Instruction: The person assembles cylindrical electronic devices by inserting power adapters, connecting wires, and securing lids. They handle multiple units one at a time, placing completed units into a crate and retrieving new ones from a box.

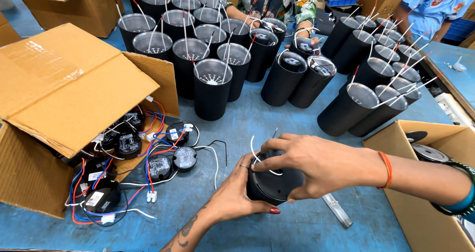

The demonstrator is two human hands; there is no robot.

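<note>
Near centre on the blue table (pixel 277 121): black can (pixel 271 185) clasped from the left by left hand (pixel 236 192), fingers wrapped round its side. Right hand (pixel 309 164) clamped over its top, white wire (pixel 257 155) looping out beneath. Left: tipped carton (pixel 64 93) spilling round black drivers (pixel 170 159). Far: standing cans (pixel 212 86) in rows. Right: another carton (pixel 420 202).

Matt black metal cylinder (pixel 271 183), rough brown cardboard box (pixel 64 93), smooth blue tabletop (pixel 277 118)

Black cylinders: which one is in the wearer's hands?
The black cylinder nearest the camera, gripped by left hand and right hand; the others stand untouched farther back.
</note>
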